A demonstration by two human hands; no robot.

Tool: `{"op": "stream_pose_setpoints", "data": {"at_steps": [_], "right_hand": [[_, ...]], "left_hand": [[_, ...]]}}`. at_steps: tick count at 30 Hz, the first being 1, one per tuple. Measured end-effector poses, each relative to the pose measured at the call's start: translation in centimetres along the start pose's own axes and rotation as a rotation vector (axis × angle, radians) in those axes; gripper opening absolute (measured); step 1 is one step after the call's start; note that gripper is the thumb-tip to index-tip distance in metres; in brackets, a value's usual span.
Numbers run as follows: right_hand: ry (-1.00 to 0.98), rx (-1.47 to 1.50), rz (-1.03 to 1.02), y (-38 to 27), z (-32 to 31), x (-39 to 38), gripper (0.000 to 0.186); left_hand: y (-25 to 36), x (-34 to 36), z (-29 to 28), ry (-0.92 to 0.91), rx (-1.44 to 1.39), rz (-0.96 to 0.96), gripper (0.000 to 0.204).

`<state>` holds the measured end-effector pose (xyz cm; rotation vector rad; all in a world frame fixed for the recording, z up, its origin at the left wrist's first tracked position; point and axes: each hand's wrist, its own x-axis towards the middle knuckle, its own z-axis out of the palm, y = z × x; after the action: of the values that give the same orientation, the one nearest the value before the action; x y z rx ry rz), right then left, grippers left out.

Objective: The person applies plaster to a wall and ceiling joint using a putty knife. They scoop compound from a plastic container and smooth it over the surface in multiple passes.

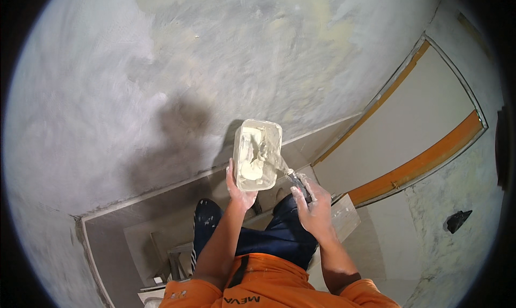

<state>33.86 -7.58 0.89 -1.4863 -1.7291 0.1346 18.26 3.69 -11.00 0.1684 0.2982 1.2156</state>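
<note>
1. Progress, my read: the wall carries a grey skim coat over most of its face, with yellowish bare patches up top not yet covered, so I judge the job well along, not finished.
2. My left hand cups the plaster tub from below, fingers wrapped on its near end, held up near the wall.
3. My right hand is clenched on the putty knife, blade dipped in the tub's plaster.
4. Count: one tub, one knife, two hands, one doorway with orange trim.
</note>
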Motion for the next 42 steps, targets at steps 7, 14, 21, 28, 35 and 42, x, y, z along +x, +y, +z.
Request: {"op": "stream_pose_setpoints", "data": {"at_steps": [7, 14, 21, 28, 35, 42], "right_hand": [[-0.026, 0.032, 0.027, -0.7, -0.2, 0.3, 0.029], [0.014, -0.028, 0.071, 1.7, -0.2, 1.0, 0.03], [-0.099, 0.656, 0.579, 2.2, 0.0, 0.2, 0.033], [-0.101, 0.43, 0.364, 0.9, 2.6, -1.8, 0.04], [0.044, 0.126, 0.011, -0.8, 4.6, -3.7, 0.034], [-0.069, 0.155, 0.032, -0.8, 2.9, -4.4, 0.031]], "left_hand": [[0.0, -0.3, -0.3, 0.033, -0.02, -0.025, 0.068], [-0.3, 0.1, -0.5, 0.004, 0.052, -0.028, 0.069], [0.2, -0.2, -0.1, 0.009, 0.01, -0.009, 0.069], [-0.4, -0.8, 3.1, 0.057, 0.017, 0.054, 0.063], [-1.9, -1.4, 4.9, 0.108, 0.008, 0.235, 0.064], [-1.3, -1.7, 5.8, 0.155, -0.026, 0.271, 0.062]]}}
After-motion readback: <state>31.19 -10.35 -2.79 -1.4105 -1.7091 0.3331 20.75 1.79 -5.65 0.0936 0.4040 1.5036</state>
